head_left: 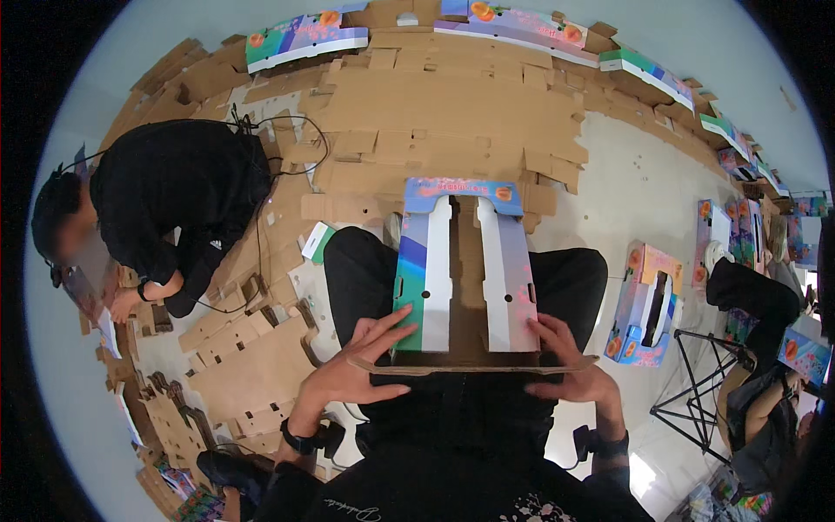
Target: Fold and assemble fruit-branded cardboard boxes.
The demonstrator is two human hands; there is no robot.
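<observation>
A printed cardboard fruit box (424, 261) rests across my lap between my knees. Its long white inner flaps leave a gap down the middle, and brown cardboard shows inside. The far end is folded up in blue and pink print, while the near end flap (474, 369) stands out brown toward me. My left hand (365, 357) grips the near left corner, fingers along the green side and thumb below the flap. At the near right corner my right hand (570, 361) holds the box the same way, fingers on the pink side.
Flattened cardboard sheets (444, 96) cover the floor ahead and to the left. A finished-looking printed box (644, 304) stands at my right, near a black folding stool frame (696, 391). A person in black (183, 200) crouches at the left; another person's leg (752, 291) shows at the right.
</observation>
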